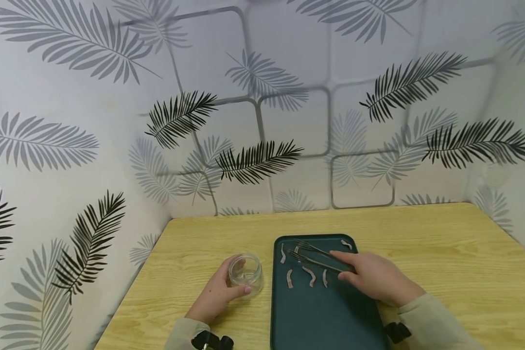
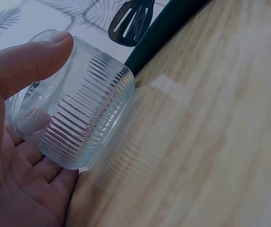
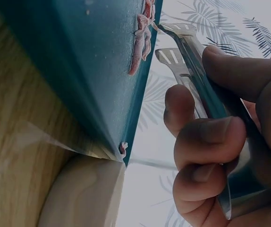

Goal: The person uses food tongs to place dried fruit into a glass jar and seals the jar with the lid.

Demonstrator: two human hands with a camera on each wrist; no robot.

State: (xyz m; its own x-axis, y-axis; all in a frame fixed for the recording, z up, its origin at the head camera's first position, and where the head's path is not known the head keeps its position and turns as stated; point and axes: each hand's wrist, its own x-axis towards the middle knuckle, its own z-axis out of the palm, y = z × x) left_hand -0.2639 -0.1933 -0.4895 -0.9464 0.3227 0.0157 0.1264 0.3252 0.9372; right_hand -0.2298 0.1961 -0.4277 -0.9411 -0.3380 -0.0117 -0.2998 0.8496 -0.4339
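Observation:
My left hand (image 1: 216,297) holds a clear glass jar (image 1: 254,278) at the left of the tray, thumb on its near side and fingers round its far side. In the left wrist view the ribbed wall of the jar (image 2: 90,111) shows, with the thumb across its upper part. Over the upper part of a dark green tray (image 1: 317,321), my right hand (image 1: 378,278) grips metal tongs (image 1: 318,263). The two slotted tips are apart, close over a pinkish strip (image 1: 297,249). Several more curved strips (image 1: 310,276) lie spread on the tray.
A light wooden table (image 1: 446,272) carries the tray and the jar. Behind it rises a wall (image 1: 297,184) with a leaf pattern. One strip (image 1: 346,244) lies near the tray's far right corner. Both wrists wear small black devices (image 1: 397,332).

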